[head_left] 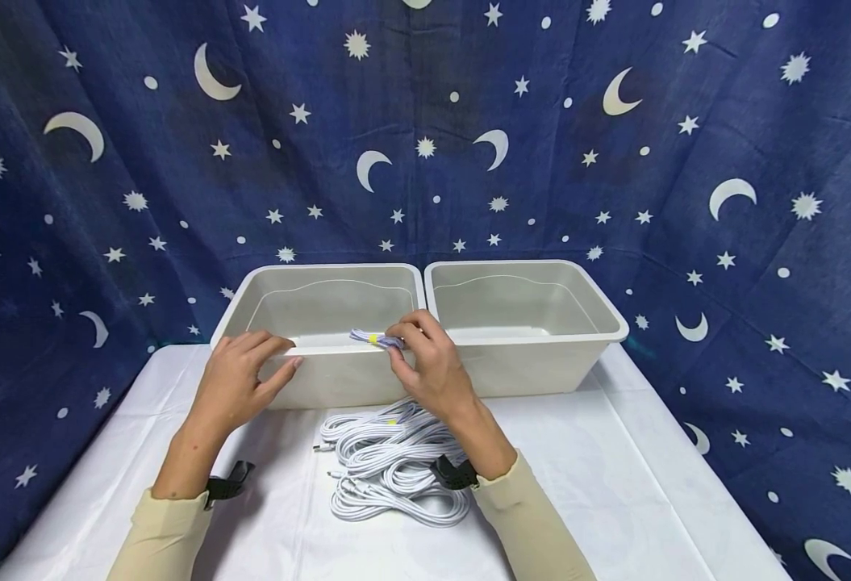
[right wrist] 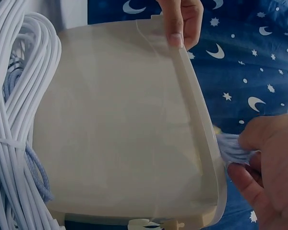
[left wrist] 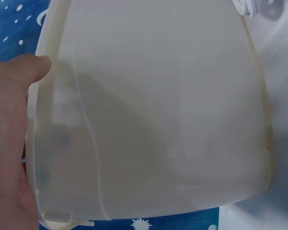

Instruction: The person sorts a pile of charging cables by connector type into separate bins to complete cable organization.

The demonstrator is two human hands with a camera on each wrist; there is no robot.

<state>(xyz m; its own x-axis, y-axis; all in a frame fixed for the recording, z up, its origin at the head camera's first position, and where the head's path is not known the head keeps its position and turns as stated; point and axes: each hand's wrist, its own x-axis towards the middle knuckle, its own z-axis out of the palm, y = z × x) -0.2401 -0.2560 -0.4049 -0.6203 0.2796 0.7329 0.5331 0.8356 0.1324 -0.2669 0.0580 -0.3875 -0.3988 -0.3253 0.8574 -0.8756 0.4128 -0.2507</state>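
In the head view two pale grey plastic bins stand side by side. My left hand (head_left: pixel 239 378) grips the front rim of the left bin (head_left: pixel 352 378), thumb outside and fingers over the edge; the left wrist view shows the thumb (left wrist: pixel 37 67) against that rim. Just above the same rim, my right hand (head_left: pixel 432 359) pinches a small coiled bundle of lavender-and-white cable (head_left: pixel 370 338) with a yellow band round it. The right wrist view has this cable bundle (right wrist: pixel 234 147) between thumb and fingers, partly hidden by them.
In front of the left bin, several coiled white cables (head_left: pixel 396 460) lie heaped on the white cloth-covered table (head_left: pixel 614 484). The right bin (head_left: pixel 534 363) adjoins the left one. A blue curtain (head_left: pixel 454 202) with moons and stars hangs behind.
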